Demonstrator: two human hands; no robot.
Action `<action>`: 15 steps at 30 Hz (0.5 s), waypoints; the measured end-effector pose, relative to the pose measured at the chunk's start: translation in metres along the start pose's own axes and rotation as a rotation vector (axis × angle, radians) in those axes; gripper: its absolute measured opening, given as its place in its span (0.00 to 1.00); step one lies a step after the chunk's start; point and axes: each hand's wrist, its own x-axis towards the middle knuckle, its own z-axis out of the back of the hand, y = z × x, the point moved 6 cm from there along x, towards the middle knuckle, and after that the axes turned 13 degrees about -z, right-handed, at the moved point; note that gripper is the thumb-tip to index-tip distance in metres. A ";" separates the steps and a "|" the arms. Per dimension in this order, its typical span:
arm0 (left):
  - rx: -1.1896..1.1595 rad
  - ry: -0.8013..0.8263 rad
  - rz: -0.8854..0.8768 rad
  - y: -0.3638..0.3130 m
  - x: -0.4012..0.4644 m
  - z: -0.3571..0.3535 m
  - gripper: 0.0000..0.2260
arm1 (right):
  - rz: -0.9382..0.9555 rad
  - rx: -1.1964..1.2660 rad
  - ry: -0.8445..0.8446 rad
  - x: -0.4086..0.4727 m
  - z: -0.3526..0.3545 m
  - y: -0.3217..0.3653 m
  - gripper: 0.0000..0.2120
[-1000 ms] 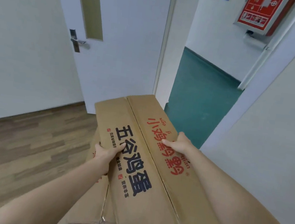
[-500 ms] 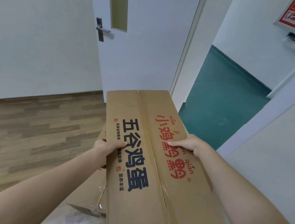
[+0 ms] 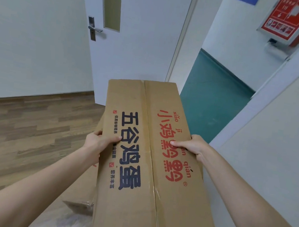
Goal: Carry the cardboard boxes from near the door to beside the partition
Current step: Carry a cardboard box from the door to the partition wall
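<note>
A long brown cardboard box (image 3: 146,101) with blue and red printed characters on its taped top lies lengthwise in front of me, on top of another cardboard box (image 3: 79,186) whose side shows under its left edge. My left hand (image 3: 98,141) grips the top box's left edge, thumb on the top face. My right hand (image 3: 191,146) holds the right edge, thumb lying across the red print. The box's underside and my other fingers are hidden.
A white door (image 3: 141,37) with a metal handle (image 3: 95,29) stands open straight ahead. Right of it the doorway leads to a green corridor floor (image 3: 209,94). A white wall (image 3: 273,138) runs close along my right. Wooden floor (image 3: 19,135) spreads to the left.
The view has swung slightly and drawn nearer; the box now points more squarely toward the door. Both hands keep their hold on the box's edges.
</note>
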 end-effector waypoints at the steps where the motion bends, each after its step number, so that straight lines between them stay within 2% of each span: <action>1: 0.002 0.025 -0.022 -0.006 -0.009 0.000 0.38 | 0.013 0.032 -0.028 -0.013 0.003 -0.007 0.21; 5: 0.031 0.133 -0.132 -0.029 -0.041 0.002 0.37 | 0.038 0.158 -0.119 -0.070 0.011 -0.042 0.32; 9: 0.080 0.287 -0.262 -0.046 -0.084 0.009 0.36 | 0.085 0.340 -0.218 -0.155 0.003 -0.086 0.25; 15: 0.105 0.566 -0.378 -0.034 -0.164 0.020 0.39 | 0.080 0.582 -0.432 -0.279 -0.032 -0.193 0.30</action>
